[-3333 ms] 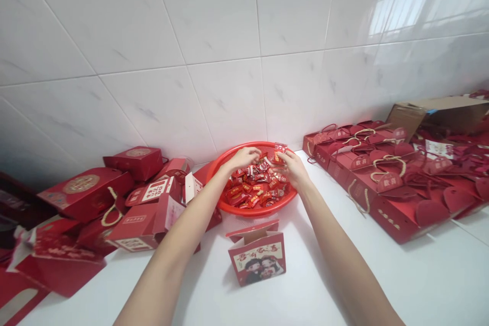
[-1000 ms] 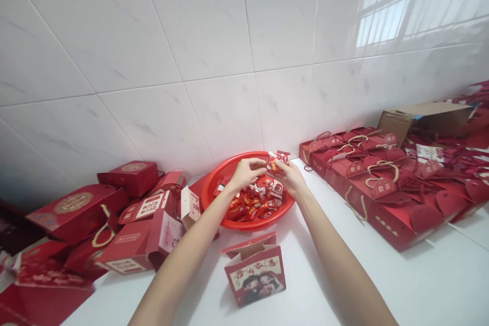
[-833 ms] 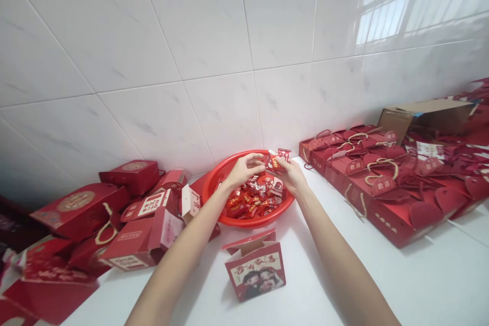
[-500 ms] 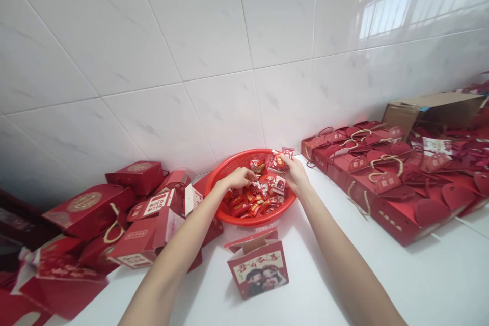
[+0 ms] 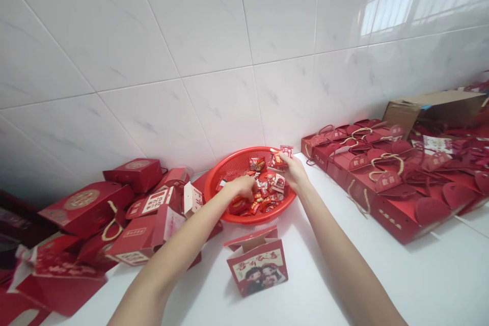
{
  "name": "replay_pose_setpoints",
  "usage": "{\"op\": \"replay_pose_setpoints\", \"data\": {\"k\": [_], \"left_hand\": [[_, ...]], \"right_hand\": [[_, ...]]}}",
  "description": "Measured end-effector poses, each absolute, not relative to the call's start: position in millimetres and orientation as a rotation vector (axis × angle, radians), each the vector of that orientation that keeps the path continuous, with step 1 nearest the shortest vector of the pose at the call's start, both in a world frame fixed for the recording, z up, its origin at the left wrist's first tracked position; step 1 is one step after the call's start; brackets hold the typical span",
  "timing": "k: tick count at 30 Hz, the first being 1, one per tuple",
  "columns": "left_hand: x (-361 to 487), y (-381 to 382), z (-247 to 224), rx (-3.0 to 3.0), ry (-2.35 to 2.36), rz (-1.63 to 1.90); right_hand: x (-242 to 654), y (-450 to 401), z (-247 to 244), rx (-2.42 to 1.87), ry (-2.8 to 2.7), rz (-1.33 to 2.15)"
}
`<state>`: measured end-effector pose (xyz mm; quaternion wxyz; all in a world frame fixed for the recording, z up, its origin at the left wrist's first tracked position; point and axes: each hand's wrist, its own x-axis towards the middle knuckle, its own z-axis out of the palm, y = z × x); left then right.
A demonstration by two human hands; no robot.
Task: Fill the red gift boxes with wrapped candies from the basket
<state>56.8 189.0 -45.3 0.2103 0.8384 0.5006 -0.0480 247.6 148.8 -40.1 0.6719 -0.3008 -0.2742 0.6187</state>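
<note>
A red plastic basket (image 5: 214,177) with perforated sides holds many small wrapped candies (image 5: 263,204). My left hand (image 5: 243,187) reaches down into it, fingers curled among the candies. What those fingertips hold, if anything, is hidden. At the basket's right rim, my right hand (image 5: 295,169) is closed on red-and-white candy packets (image 5: 280,157), which stick out past the thumb and fingers. In front of the basket stands a red gift box (image 5: 257,267) with its top flaps open and a cartoon couple printed on its front.
Several red gift boxes (image 5: 139,232) are heaped on the left, some with rope handles. Rows of red handled boxes (image 5: 382,178) stand on the right, with a brown cardboard carton (image 5: 401,112) behind. A tiled wall (image 5: 214,107) rises directly behind the white table (image 5: 305,285).
My left hand has moved slightly right and deeper among the candies, its fingers curling more. My right hand stays nearly still with its packets.
</note>
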Motion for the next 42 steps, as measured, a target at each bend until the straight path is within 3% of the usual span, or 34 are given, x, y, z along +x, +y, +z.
{"op": "replay_pose_setpoints", "data": {"k": [7,19,33,42], "left_hand": [[61.1,180.6,-58.7,2.348,1.443,-0.121],[33.2,172.4,-26.7,2.162,1.324,0.309],[48.2,165.5,-19.7,2.16,1.311,0.429],[52.8,149.8,-15.0,1.824,1.029,0.996]], "right_hand": [[249.9,145.5,-38.8,-0.632,-0.684,1.443],[251.5,145.4,-38.6,-0.631,-0.712,1.462],[248.8,139.5,-31.9,-0.654,-0.709,1.466],[249.0,137.5,-31.4,-0.654,-0.815,1.455]]}}
